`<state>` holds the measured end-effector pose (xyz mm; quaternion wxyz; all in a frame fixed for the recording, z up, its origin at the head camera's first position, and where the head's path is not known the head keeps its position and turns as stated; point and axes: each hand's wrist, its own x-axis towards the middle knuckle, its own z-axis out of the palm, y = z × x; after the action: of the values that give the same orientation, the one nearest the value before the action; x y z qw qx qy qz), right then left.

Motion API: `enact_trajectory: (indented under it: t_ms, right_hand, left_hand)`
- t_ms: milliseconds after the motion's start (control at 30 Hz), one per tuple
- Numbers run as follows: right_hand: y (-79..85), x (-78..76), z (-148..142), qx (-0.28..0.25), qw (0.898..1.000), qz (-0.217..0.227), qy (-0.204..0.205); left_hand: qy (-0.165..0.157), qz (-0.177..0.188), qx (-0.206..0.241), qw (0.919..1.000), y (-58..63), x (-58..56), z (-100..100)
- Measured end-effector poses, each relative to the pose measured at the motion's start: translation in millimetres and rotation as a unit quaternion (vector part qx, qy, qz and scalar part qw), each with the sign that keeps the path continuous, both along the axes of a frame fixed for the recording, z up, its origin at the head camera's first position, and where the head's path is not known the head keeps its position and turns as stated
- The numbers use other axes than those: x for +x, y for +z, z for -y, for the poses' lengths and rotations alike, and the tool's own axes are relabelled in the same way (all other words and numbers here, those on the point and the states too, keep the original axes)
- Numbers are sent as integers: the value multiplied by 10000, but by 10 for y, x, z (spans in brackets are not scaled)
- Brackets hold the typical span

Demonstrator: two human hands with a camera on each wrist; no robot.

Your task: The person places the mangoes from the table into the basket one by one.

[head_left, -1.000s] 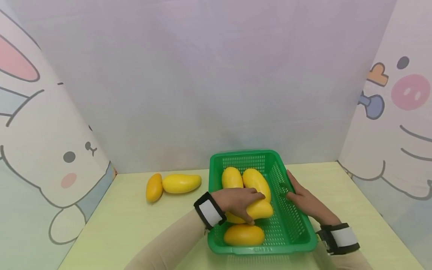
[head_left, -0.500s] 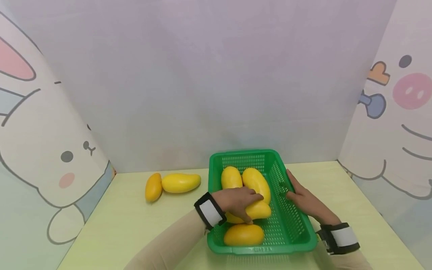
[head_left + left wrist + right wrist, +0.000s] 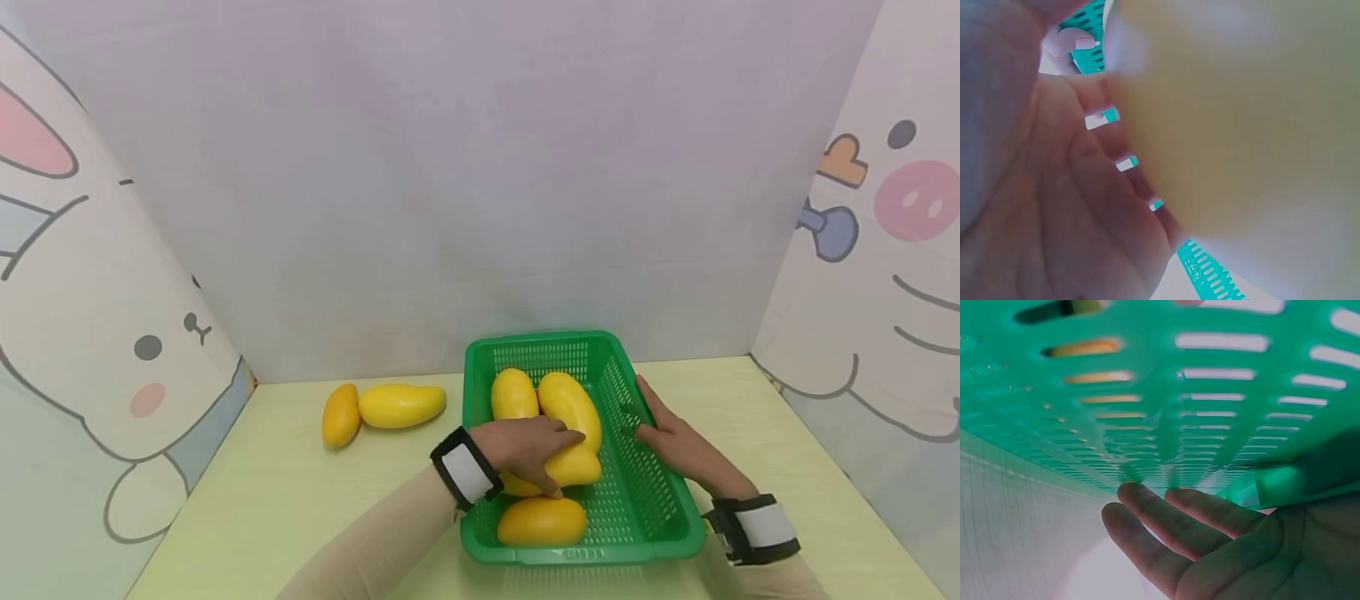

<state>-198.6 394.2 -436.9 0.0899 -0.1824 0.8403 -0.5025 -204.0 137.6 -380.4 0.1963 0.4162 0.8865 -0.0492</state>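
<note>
My left hand (image 3: pixel 527 450) reaches into a green plastic basket (image 3: pixel 581 553) and grips a yellow mango (image 3: pixel 576 467), thumb at its near side and fingers over its top. In the left wrist view that mango (image 3: pixel 1241 144) fills the right half, blurred, with fingers curled behind it. Two yellow mangoes (image 3: pixel 514 395) (image 3: pixel 570 408) lie just beyond this hand, and a deeper orange mango (image 3: pixel 542 522) lies at the basket's near end. My right hand (image 3: pixel 688 448) holds the basket's right side, thumb inside the rim. Its fingers (image 3: pixel 1147 540) lie along the slotted outer wall (image 3: pixel 1210 400).
Left of the basket, an orange mango (image 3: pixel 341 415) and a yellow mango (image 3: pixel 402 406) lie end to side on the pale yellow table (image 3: pixel 300 508). A plain back wall (image 3: pixel 480 208) and cartoon-printed side panels (image 3: pixel 82 350) enclose the table.
The gripped mango's right end has shifted slightly left with the left hand still on it. The right hand keeps its place on the basket; the head view has drifted slightly.
</note>
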Motion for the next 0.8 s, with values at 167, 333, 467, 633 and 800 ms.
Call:
enact_trajectory:
  t_ms: [167,333,467,633,800]
  right_hand:
    - [1,-2,-12,-44,10000,12,18]
    - [4,-5,-25,-95,9999,87,22]
    - [0,-7,-22,-138,9998,122,29]
    - [0,-5,-19,-149,9998,122,41]
    - [-6,-7,-17,-122,9999,80,38]
  left_hand:
    - [29,50,-1,10000,3,-5,-3]
    - [47,69,-37,10000,9,-1,-10]
    - [116,123,-73,9998,12,15,-10]
    - [149,121,-105,9998,11,24,-8]
    - [134,129,-78,9998,17,29,-6]
